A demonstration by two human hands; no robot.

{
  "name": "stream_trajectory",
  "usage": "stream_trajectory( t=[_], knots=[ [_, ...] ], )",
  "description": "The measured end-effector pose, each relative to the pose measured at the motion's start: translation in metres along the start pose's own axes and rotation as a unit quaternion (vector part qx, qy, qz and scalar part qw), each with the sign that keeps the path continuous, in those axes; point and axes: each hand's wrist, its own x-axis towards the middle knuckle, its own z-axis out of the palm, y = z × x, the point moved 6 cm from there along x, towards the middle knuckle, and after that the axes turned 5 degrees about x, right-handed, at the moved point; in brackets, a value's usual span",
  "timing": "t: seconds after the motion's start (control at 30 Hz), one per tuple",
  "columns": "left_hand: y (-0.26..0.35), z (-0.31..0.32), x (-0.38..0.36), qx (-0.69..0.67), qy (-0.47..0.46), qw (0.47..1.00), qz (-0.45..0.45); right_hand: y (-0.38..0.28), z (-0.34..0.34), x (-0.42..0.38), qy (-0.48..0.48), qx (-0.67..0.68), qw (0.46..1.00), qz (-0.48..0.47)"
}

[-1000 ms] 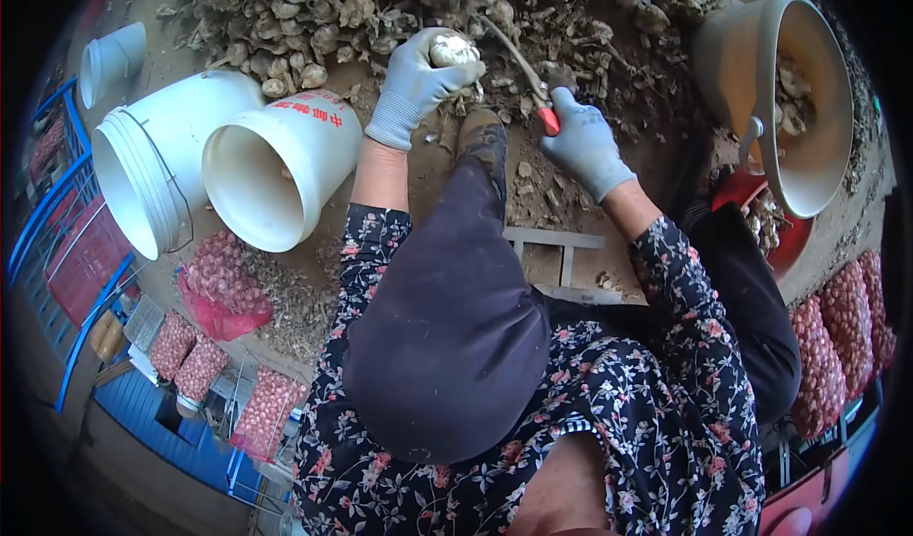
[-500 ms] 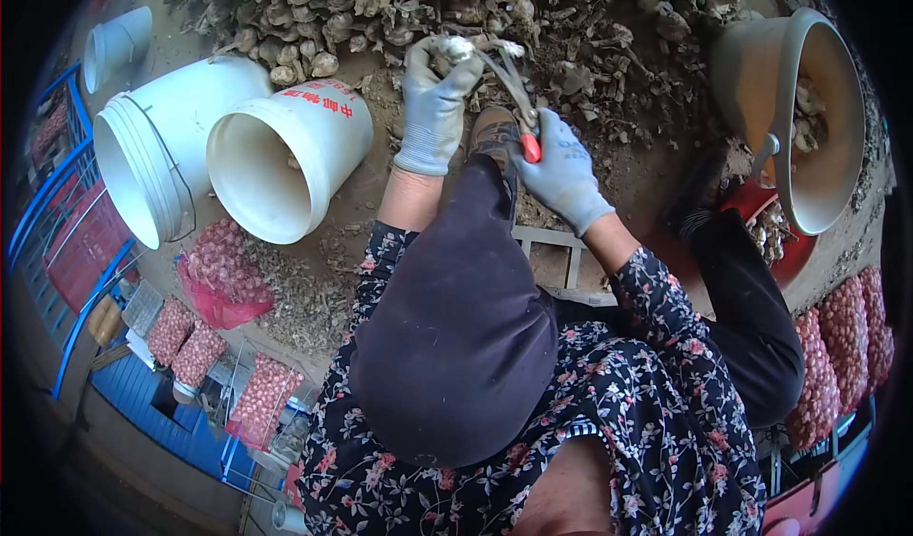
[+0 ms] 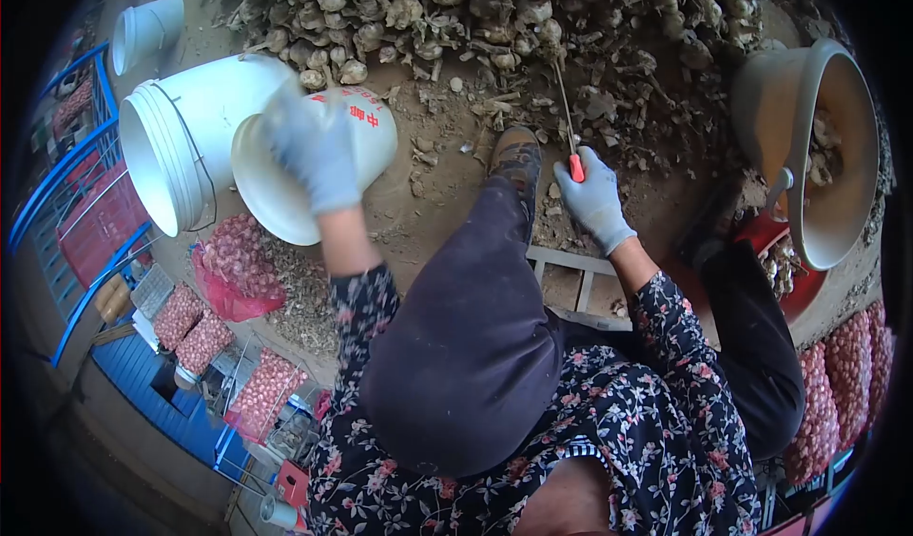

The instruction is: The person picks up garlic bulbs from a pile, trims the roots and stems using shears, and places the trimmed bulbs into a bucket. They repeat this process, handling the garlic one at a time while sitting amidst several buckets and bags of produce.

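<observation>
My left hand [image 3: 314, 151], gloved in grey and smeared by motion, is over the mouth of a tipped white bucket [image 3: 380, 151] with red lettering. Whether it holds anything cannot be made out. My right hand [image 3: 594, 198], gloved too, grips the red handle of a long thin tool [image 3: 575, 167], whose metal part points up at the heap of garlic [image 3: 456, 13]. Soil and dry stalks lie between the two hands.
Another white bucket [image 3: 147, 160] lies on its side at the left, a smaller one [image 3: 147, 32] behind it. A large beige tub [image 3: 761, 98] leans at the right above a red basin [image 3: 804, 293]. Net bags of garlic [image 3: 238, 265] stand on both sides. A shoe [image 3: 516, 155] rests near the heap.
My left hand has moved left and down from the heap to the lettered bucket, away from the garlic bulb it held. My right hand has shifted slightly, and the tool now points clear of the left hand.
</observation>
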Motion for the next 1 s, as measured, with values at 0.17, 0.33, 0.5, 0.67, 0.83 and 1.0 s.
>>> stream_trajectory(
  t=[0.17,0.33,0.5,0.67,0.83,1.0],
  knots=[
    [0.036,0.166,0.062,-0.052,-0.184,0.981,-0.007,-0.003,-0.002,0.005,-0.029,-0.021,0.999,0.008],
    [0.036,0.188,0.024,-0.532,-0.333,0.75,-0.207,-0.007,-0.005,0.014,-0.034,-0.018,0.999,-0.015],
    [0.067,0.12,-0.034,-0.721,-0.354,0.589,-0.088,-0.047,-0.012,0.026,-0.089,-0.042,0.987,-0.131],
    [0.09,0.085,-0.042,-0.722,-0.374,0.582,-0.021,-0.077,-0.041,0.015,-0.064,-0.203,0.953,-0.215],
    [0.111,0.045,-0.036,-0.586,-0.421,0.692,0.011,-0.087,-0.048,0.006,-0.047,-0.333,0.917,-0.217],
    [0.115,0.05,-0.043,-0.587,-0.37,0.72,0.007,-0.095,-0.04,0.002,-0.024,-0.346,0.912,-0.219]
  ],
)
